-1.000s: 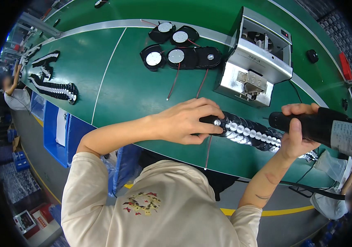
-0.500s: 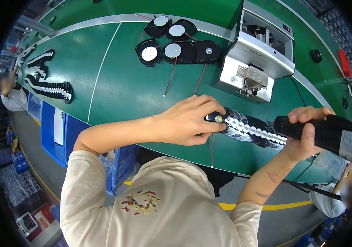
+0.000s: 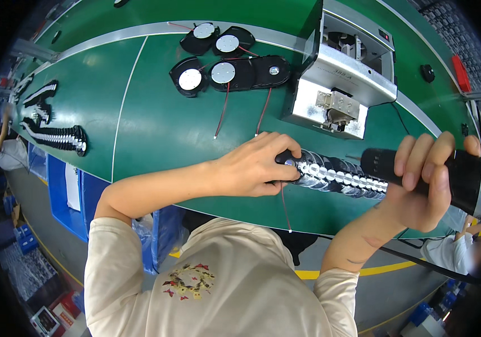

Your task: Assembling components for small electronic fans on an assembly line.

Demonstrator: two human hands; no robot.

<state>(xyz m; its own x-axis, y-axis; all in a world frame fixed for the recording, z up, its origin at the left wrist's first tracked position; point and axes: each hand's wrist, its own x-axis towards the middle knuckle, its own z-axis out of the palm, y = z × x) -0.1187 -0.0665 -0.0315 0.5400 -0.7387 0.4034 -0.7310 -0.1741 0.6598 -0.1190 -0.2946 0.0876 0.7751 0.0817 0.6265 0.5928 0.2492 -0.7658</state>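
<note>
My left hand point(image 3: 260, 165) is closed around the near-left end of a long row of overlapping black housings with round silver discs point(image 3: 339, 178), lying on the green table. A thin red wire point(image 3: 285, 209) hangs from under that hand toward the table's front edge. To the right, my right hand point(image 3: 420, 182) wraps round a thick black electric screwdriver point(image 3: 384, 165), its thin bit pointing left just above the row. The bit does not visibly touch a piece. My right fingers are partly blurred.
Behind my hands stands a silver screw-feeder machine point(image 3: 341, 78). Several black housings with silver discs and red wires point(image 3: 223, 73) lie left of it. More stacked rows point(image 3: 55, 135) sit far left. A blue bin point(image 3: 69, 196) stands by the table edge; co-workers point(image 3: 11, 149) are at both sides.
The right hand has shifted its grip on the screwdriver, fingers now wrapped over its top, and the tool has moved slightly up and left. My left hand stays on the row's end.
</note>
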